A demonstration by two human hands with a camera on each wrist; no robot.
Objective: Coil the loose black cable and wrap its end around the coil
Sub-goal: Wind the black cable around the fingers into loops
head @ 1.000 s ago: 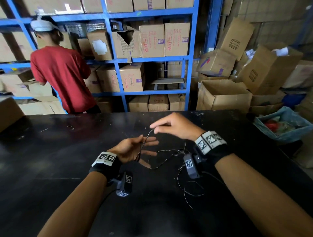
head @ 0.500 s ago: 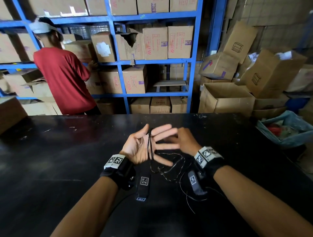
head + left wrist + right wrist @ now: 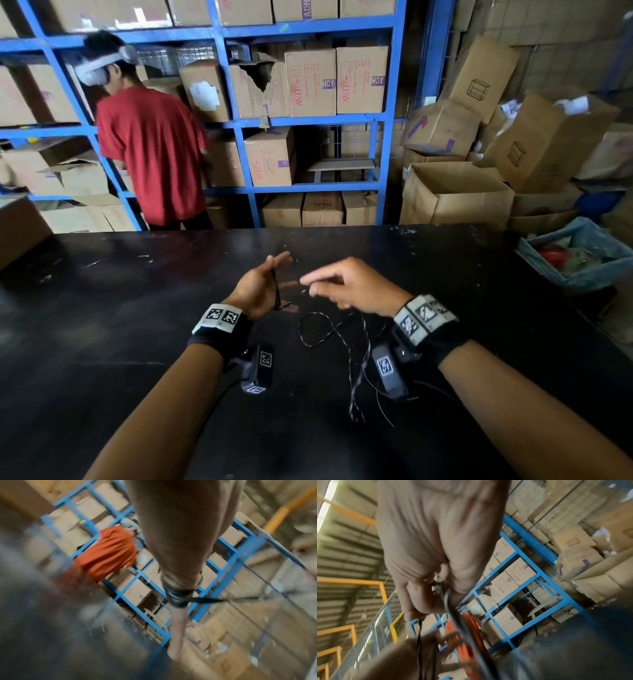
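A thin black cable is partly wound in several turns (image 3: 276, 294) around my left hand (image 3: 263, 287), which stands edge-on above the table with its fingers straight. The left wrist view shows those turns (image 3: 176, 596) bunched around the fingers (image 3: 178, 628), with one strand leading off to the right. My right hand (image 3: 346, 287) hovers just right of the left and pinches the cable between thumb and fingertips (image 3: 305, 282). In the right wrist view the cable (image 3: 452, 608) runs down from that pinch. The rest of the cable (image 3: 318, 334) lies in loose loops on the table below both wrists.
The black table (image 3: 137, 342) spreads out on all sides. Behind it a person in a red shirt (image 3: 154, 154) faces blue shelving (image 3: 308, 120) full of cartons. Open cardboard boxes (image 3: 455, 195) and a blue bin (image 3: 582, 253) stand at the right.
My left hand has turned from palm-up to edge-on. My right hand went round behind the left fingers and has come out to the right, laying cable on the coil.
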